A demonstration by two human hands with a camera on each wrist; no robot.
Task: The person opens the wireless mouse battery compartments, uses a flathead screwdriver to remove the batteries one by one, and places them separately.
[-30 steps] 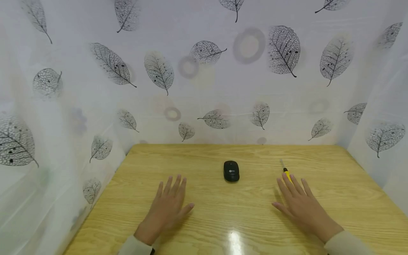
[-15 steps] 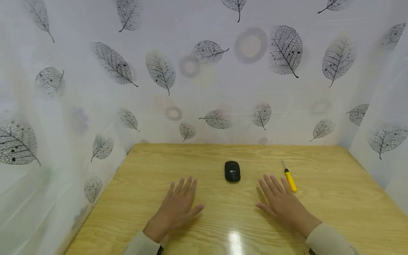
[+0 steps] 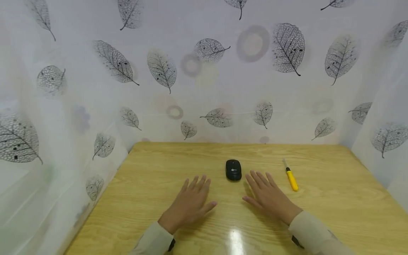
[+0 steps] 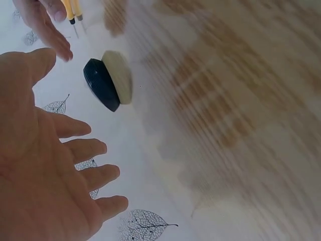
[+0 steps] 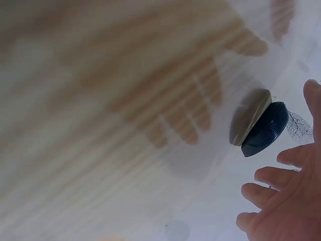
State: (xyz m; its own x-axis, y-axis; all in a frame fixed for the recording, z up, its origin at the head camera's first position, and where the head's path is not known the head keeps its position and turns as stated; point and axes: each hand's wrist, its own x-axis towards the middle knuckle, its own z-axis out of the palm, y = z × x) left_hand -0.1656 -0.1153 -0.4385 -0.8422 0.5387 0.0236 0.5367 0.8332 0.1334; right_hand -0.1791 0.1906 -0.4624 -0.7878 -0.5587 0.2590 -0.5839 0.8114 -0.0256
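hanging behind and along both sides, a pale curtain (image 3: 223, 83) printed with dark skeleton leaves and faint rings takes up the upper part of the head view. below it spreads a light wood-grain tabletop (image 3: 178, 159), glossy enough to mirror things in both wrist views, with a bright patch of light (image 3: 236, 241) near its front edge. two beige sleeves come in from the front, the left sleeve (image 3: 156, 237) and the right sleeve (image 3: 313, 232).

the left hand (image 3: 189, 202) is held above the tabletop, palm down, its fingers straight and apart, thumb out toward the middle. the right hand (image 3: 267, 196) is held the same way, fingers and thumb apart, its thumb pointing toward the left one.

a black mouse (image 3: 233, 170) sits on the tabletop just beyond the gap between the hands, nearer the right: its side is just beside those fingertips, with a sliver of wood showing between. a slimmer screwdriver (image 3: 292, 180) lies to the right of the right hand, well apart from the mouse, its yellow handle toward the person and its thin shaft toward the curtain.
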